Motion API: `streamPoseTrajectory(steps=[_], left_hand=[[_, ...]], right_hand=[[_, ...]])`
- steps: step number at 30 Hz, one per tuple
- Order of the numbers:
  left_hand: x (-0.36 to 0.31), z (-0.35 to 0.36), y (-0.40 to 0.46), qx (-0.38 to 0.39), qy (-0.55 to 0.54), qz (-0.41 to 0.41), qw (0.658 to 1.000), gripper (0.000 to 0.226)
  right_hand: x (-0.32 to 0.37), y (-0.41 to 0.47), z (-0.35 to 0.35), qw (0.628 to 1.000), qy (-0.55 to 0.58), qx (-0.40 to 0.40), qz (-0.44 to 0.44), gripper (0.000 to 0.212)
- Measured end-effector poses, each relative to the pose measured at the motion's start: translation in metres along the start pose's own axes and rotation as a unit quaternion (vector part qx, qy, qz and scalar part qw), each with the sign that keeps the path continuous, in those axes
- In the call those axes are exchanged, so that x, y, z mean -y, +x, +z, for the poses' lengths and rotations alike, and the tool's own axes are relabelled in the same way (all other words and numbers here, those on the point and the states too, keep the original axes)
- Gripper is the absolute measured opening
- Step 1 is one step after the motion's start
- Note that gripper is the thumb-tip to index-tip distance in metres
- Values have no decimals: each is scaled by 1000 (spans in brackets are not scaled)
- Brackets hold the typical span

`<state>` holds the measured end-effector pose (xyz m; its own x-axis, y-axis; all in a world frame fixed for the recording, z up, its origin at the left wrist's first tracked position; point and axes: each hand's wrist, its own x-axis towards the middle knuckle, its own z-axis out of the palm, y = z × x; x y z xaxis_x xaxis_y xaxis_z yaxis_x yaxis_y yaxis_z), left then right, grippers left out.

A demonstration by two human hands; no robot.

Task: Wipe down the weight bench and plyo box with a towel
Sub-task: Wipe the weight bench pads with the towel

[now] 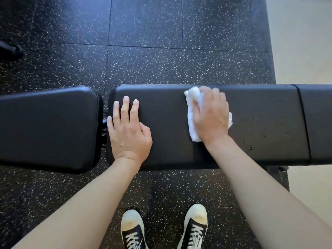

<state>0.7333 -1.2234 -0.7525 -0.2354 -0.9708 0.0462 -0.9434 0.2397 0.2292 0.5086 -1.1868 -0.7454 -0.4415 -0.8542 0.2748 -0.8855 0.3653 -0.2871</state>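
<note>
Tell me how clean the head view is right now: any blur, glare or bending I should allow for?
Head view: right hand and white towel slightly motion-blurred at the fingertips; left hand sharp; soft sheen along the weight bench pad edges, no hard glare; wide-angle bowing curves the bench ends and floor-tile seams; lighting even.

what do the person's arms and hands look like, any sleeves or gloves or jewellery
Both forearms are bare to the frame's edge, with no sleeves in view. The left hand and right hand wear no gloves; no rings, watch or wristbands show on them or on the wrists.
</note>
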Motion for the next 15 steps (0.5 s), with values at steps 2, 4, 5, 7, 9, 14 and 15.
streamPoseTrajectory(steps=[2,4,5,7,9,14,15], left_hand=[[1,1,-1,-4,-2,1,1000,68],[1,1,-1,-5,-1,1,1000,68],[2,1,-1,-5,0,1,1000,68],[2,1,0,-5,-1,2,1000,68],[2,1,1,-4,-1,3,1000,68],[0,0,0,-1,-3,1,1000,68],[0,0,0,-1,-3,-2,1000,68]], right_hand=[[6,20,12,999,12,4,41,36],[10,18,15,998,27,1,56,37],[12,9,12,998,32,-2,51,36],[12,-19,0,998,46,7,33,34],[11,-52,-14,998,63,26,16,35],[-3,-102,-39,997,65,42,-14,43],[-4,-98,-38,998,56,35,-22,46]])
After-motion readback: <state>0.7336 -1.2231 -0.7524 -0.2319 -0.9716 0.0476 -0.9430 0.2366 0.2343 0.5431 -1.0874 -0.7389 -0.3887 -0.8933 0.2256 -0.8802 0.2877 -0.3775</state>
